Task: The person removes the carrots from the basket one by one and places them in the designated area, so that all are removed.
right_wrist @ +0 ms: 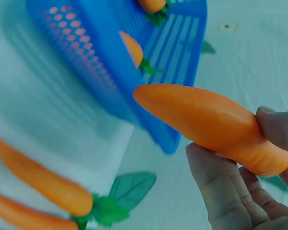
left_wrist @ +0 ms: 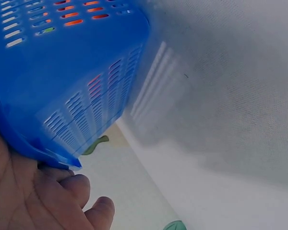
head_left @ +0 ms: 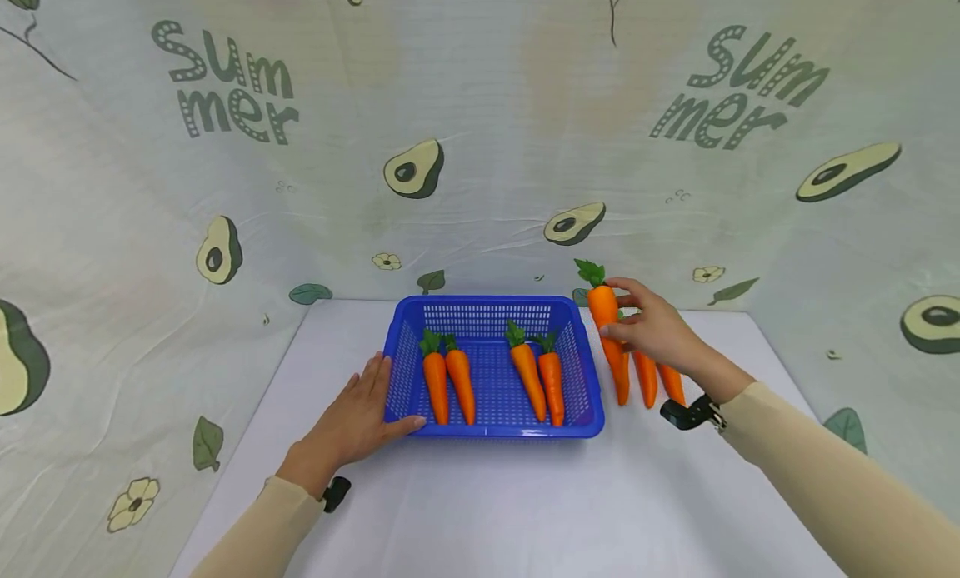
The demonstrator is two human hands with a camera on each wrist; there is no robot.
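My right hand [head_left: 651, 326] pinches an orange carrot [head_left: 602, 305] near its thick end, thumb on one side and fingers on the other, just beyond the right side of a blue basket [head_left: 486, 432]. The carrot's green leafy top points up, and its body slants so that the tapered tip is low. My left hand [head_left: 362, 413] rests at the basket's left side, palm against the edge, its fingers fairly straight and lying side by side, its thumb spread away from them along the front-left corner; it grips no carrot. Inside the basket, which has slotted walls and a perforated floor, four carrots lie with leaves toward the far wall: a left pair [head_left: 448, 386] and a right pair [head_left: 539, 384], with bare floor between. Below my right hand, more carrots [head_left: 646, 380] lie on the table to the right of the basket, partly hidden by my hand and the carrot in it. I wear beige sleeves [head_left: 832, 478] and a dark band [head_left: 688, 412] at each wrist. The table [head_left: 480, 511] is white, and behind it hangs a pale cloth [head_left: 495, 78] printed with avocados, leaves, flowers and the word "Summer".
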